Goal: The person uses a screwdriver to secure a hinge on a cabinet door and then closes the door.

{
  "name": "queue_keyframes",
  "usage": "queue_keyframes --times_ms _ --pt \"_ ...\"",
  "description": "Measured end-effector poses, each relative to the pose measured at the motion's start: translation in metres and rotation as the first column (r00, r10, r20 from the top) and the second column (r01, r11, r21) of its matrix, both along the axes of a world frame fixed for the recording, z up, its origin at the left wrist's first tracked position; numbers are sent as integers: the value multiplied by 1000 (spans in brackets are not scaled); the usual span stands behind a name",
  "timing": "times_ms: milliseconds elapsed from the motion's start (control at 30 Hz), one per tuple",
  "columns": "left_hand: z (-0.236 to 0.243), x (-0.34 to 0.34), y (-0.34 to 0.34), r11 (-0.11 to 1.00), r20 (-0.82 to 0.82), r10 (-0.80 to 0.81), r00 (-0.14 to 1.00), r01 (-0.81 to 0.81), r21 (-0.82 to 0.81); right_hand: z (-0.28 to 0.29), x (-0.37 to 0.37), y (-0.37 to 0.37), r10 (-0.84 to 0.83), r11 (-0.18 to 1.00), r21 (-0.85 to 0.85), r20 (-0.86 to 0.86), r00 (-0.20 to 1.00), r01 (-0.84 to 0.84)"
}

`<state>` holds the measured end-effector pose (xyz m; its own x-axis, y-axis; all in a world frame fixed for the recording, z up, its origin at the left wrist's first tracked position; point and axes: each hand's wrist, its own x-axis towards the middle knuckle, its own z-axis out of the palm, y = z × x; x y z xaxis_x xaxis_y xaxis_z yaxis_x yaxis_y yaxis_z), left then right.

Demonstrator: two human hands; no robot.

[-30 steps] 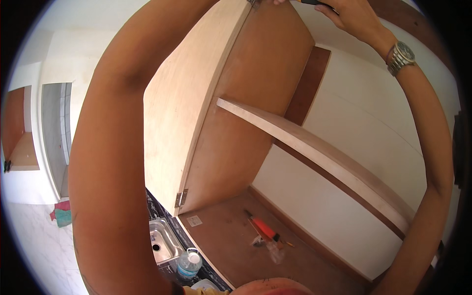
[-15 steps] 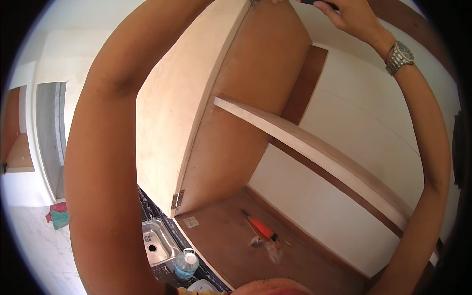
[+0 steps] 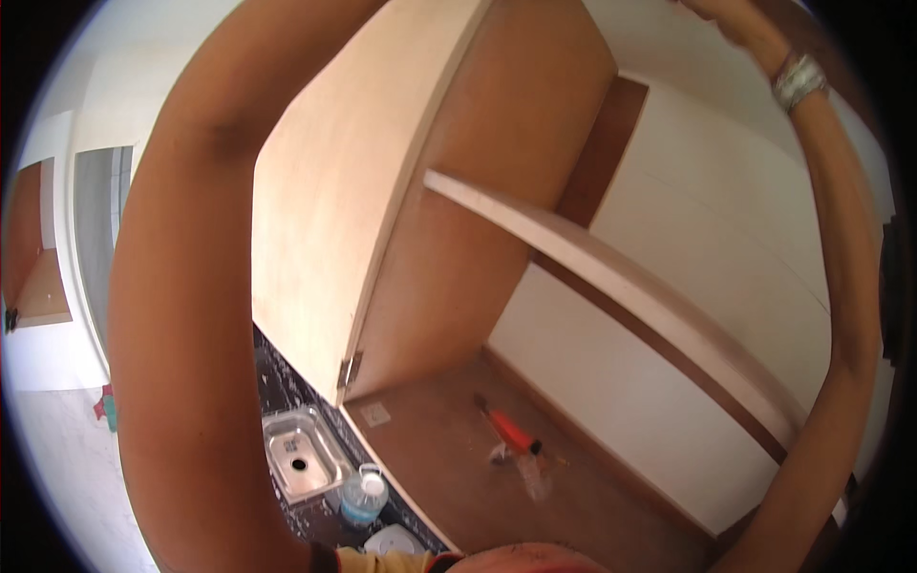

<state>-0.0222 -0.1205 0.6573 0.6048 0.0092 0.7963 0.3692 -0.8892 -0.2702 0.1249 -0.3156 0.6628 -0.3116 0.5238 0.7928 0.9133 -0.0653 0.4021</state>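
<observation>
My left arm (image 3: pixel 205 248) reaches up along the cabinet's side panel, and its hand is beyond the upper edge. At the top right, only part of my right hand (image 3: pixel 731 17) shows, above a metal wristwatch (image 3: pixel 799 82). Its fingers are cut off, so what they hold is hidden. Between my arms stands an open wooden cabinet. Its pale side panel or door (image 3: pixel 358 181) carries a metal hinge (image 3: pixel 351 369) near the bottom. A shelf (image 3: pixel 611 263) crosses the inside. On the brown cabinet floor (image 3: pixel 430 477) lies an orange-red tool (image 3: pixel 510 430) with a dark end, beside crumpled clear plastic (image 3: pixel 533 477).
Below, to the left, a steel sink (image 3: pixel 308 456) is set in a dark marbled counter (image 3: pixel 277 382). A clear water jug (image 3: pixel 363 497) with a white cap stands beside it, near a whitish container (image 3: pixel 392 541). A doorway (image 3: pixel 100 220) lies at far left.
My right hand has moved up and right, mostly out of view; the yellow-and-black tool it held no longer shows. My left fingertips have left the top edge. The whole view has shifted slightly.
</observation>
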Motion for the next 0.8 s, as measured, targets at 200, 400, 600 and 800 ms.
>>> queue_keyframes --times_ms 200,400,600,800 --pt "-11 4 -11 987 -27 158 987 -157 18 1 44 10 -6 997 58 656 755 -43" --pt "-8 6 -16 996 -41 73 996 -71 48 -5 32 0 -227 951 297 858 461 -84" --pt "-7 7 -6 982 2 189 982 -189 28 -24 17 0 53 998 -26 231 971 -49" --pt "-3 8 2 988 -17 105 994 -103 113 -13 41 12 -92 974 182 859 503 -134"
